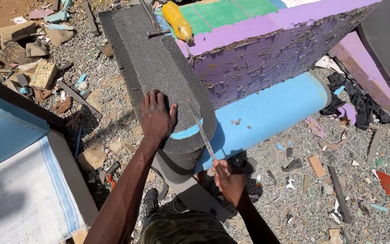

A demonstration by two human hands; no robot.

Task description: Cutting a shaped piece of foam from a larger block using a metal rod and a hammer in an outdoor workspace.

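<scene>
A long dark grey foam slab [154, 63] lies over a light blue foam roll [271, 108], its near end rounded. My left hand [156, 115] presses flat on the grey slab near that end, fingers spread. My right hand [229, 178] grips the lower end of a thin metal blade [200, 129], which slants up across the slab's rounded end. A strip of blue foam [188, 132] shows at the slab's edge between my hands.
A big purple and green foam block [267, 54] stands behind, with a yellow bottle [177, 20] and a hammer [152, 27] on top. Foam scraps and stones litter the gravel ground [339, 180]. A white and blue sheet [19, 194] lies at left. Black cloth [362, 101] lies at right.
</scene>
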